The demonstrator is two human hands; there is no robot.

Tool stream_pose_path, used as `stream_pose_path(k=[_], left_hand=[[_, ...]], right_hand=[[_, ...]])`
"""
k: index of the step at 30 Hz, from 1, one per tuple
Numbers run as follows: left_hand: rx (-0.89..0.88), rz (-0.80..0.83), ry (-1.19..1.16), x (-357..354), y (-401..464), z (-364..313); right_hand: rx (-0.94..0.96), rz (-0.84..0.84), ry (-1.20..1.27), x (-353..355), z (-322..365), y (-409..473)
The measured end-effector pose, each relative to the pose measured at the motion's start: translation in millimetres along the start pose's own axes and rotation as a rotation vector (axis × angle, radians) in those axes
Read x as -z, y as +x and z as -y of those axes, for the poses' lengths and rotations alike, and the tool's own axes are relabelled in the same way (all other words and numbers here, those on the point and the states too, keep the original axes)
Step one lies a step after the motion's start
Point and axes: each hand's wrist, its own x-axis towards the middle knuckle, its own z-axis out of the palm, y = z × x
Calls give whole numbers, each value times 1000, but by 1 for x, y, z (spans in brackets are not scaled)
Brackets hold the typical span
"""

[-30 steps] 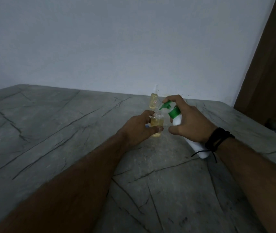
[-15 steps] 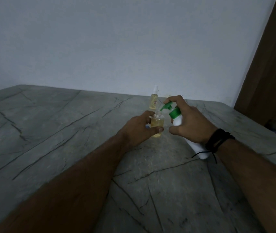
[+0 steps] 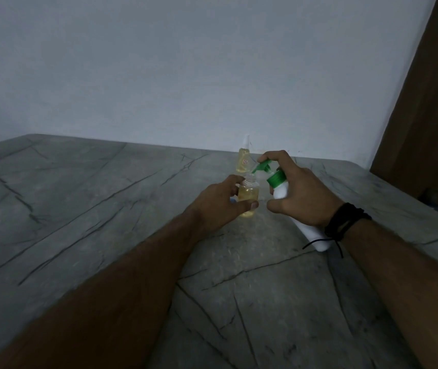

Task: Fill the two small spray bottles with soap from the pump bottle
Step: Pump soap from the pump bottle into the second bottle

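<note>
Nearest the wearer, two bare forearms reach out over the grey, dark-veined stone tabletop (image 3: 84,209), and everything that matters sits around the small clear plastic spray bottle with its cap off (image 3: 248,194).

The left hand (image 3: 219,202) is curled around that open bottle from its left side, thumb crossing the front low down and fingers behind, so it stands upright on the stone. It looks roughly full of yellow liquid up to the shoulder.

Just to the right of the open bottle, the right hand (image 3: 301,194), a black cord bracelet (image 3: 344,221) at its wrist, is wrapped around the neck end of the white pump bottle with the green pump head (image 3: 282,189). The pump bottle is tilted, its base toward the wearer, its green spout angled down just above the open bottle's threaded mouth. The forefinger lies over the pump head.

Behind the open bottle, closer to the pale wall (image 3: 186,62), stands the second small spray bottle, capped and holding yellow liquid (image 3: 244,159).

The risk, as I judge it, is overflow or a miss: the mouth is narrow and the level is high, so another full stroke could spill soap down the side onto the thumb. A slick grip could then tip the light bottle.
</note>
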Motion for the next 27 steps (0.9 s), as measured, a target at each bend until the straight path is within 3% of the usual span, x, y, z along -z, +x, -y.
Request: stream_pose_path(k=[27], left_hand=[[-13, -8, 16, 1, -2, -1]], right_hand=[[-3, 0, -12, -1, -2, 1]])
